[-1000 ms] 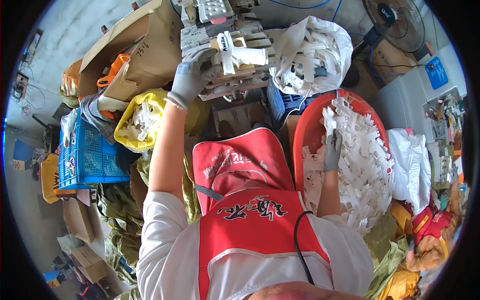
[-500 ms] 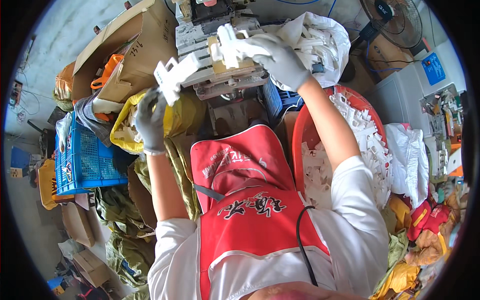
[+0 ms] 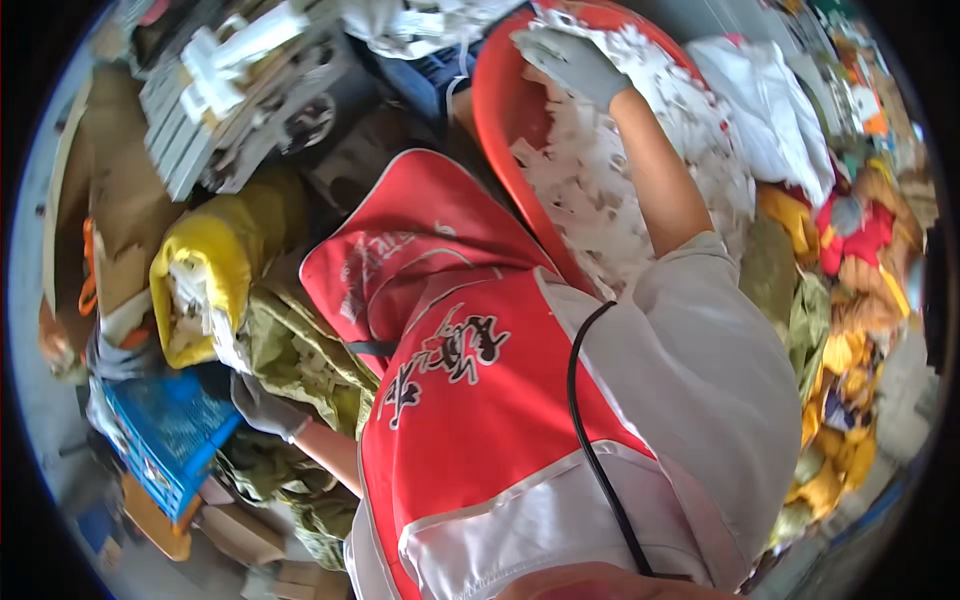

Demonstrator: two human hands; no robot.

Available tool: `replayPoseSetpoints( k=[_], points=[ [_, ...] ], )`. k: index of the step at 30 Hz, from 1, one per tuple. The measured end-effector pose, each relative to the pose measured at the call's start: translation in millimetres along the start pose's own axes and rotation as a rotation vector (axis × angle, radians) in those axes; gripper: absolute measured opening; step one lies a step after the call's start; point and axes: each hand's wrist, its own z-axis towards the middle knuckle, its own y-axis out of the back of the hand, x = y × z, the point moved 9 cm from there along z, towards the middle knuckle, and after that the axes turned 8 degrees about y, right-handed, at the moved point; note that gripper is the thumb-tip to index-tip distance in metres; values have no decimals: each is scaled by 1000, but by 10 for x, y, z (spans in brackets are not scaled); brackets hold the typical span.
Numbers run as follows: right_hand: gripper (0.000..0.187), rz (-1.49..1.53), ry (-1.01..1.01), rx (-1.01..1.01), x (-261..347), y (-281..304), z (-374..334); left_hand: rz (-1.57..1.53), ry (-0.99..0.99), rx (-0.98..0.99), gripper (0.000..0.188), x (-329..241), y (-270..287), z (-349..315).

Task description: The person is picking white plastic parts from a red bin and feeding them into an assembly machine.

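My left hand [image 3: 268, 408], in a grey glove, is low on the left beside a yellow sack [image 3: 205, 250] of white parts. Its fingers are closed at the end of a white plastic part [image 3: 228, 345], which overlaps the sack's mouth. My right hand [image 3: 572, 65], gloved too, is stretched out over the far end of a red tub [image 3: 497, 120] heaped with white plastic parts [image 3: 610, 200]. I see nothing in its fingers. Another white plastic part [image 3: 235, 60] lies on the machine's fixture at the far left, away from both hands.
The grey slotted machine bed [image 3: 175, 140] stands at the far left next to a cardboard box [image 3: 130, 200]. A blue crate [image 3: 180, 430] is left of my left hand. A white sack [image 3: 765, 110] stands right of the tub, and olive sacks [image 3: 300, 330] lie by my lap.
My view has turned right. My right hand has left the part at the machine and moved over the red tub. My left hand has carried its white part down beside the yellow sack.
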Motion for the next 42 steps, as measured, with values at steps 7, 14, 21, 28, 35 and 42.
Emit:
replayPoseSetpoints(
  k=[7, 14, 21, 28, 35, 42],
  points=[
    [33, -143, -796, 498, -1131, -634, -2138, 129, 182, 5, 25, 632, -91, 36],
    [46, -422, -746, 462, -1355, -1133, -2026, 86, 13, 292, 27, 195, -790, 43],
    [45, -296, -466, 793, -1452, -1368, -1770, 155, 62, 289, 25, 184, -634, -82],
    [36, 71, -417, 612, -637, -806, -1249, 46, 26, 289, 21, -320, -863, -16],
    [47, -30, -545, 622, -735, -861, -1408, -45, -340, 301, 19, -1737, -1161, 181],
    [41, 337, -738, 173, -761, -557, -1353, 47, -732, 276, 20, -2964, -1460, 183]
  ],
)
